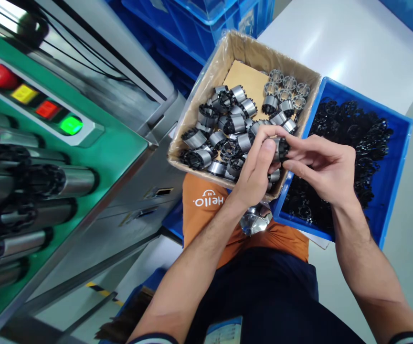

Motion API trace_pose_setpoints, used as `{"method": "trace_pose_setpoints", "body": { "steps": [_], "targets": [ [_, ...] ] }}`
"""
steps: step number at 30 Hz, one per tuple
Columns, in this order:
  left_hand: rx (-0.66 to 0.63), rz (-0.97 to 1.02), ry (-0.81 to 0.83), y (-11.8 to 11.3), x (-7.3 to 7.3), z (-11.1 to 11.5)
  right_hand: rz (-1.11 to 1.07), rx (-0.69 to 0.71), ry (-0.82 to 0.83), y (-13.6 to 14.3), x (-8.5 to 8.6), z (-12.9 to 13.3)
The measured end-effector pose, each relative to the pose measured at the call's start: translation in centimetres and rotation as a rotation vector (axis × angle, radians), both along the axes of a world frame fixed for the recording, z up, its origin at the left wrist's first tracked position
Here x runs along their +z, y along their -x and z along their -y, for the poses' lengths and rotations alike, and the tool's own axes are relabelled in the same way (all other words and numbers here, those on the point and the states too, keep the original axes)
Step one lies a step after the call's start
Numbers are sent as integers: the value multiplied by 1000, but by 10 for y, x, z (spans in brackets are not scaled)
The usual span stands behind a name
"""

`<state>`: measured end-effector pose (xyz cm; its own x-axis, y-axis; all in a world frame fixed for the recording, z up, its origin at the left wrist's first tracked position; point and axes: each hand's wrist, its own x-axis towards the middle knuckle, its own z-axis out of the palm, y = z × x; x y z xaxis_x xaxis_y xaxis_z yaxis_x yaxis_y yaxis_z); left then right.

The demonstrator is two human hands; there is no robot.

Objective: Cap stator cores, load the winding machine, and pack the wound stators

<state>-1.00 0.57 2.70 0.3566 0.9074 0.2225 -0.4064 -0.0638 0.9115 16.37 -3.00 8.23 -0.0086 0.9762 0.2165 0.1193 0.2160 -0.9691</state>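
My left hand (258, 165) is closed around a stator core (281, 149), a short silver cylinder with a black slotted plastic end, above the near right corner of a cardboard box (217, 180). At that black end, my right hand (324, 165) pinches with thumb and fingertips; whether it grips a separate black ring is hidden. Similar silver-and-black stator cores (235, 123) lie loose in the box. Bare slotted metal cores (289, 83) stand grouped in its far right corner. Beneath my right hand, a blue bin (394, 191) holds many black plastic slotted rings (353, 124).
On the left stands a green machine top (120, 143) with lit buttons (70, 125) and rows of silver cylinders (79, 181). Blue crates (199, 33) are stacked behind the box. A white table (335, 38) extends at the back right. Orange cloth (201, 224) covers my lap.
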Motion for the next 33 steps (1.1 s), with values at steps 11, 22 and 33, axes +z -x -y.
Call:
{"method": "trace_pose_setpoints", "body": {
  "steps": [11, 22, 33],
  "targets": [
    [-46, 17, 85, -1, 5, 2, -64, -87, -14, 11, 3, 3],
    [122, -79, -292, 2, 4, -7, 64, 56, 4, 0, 16, 1],
    [337, -903, -328, 26, -41, -225, 1391, -138, 313, -143, 0, 152]
  ]
}}
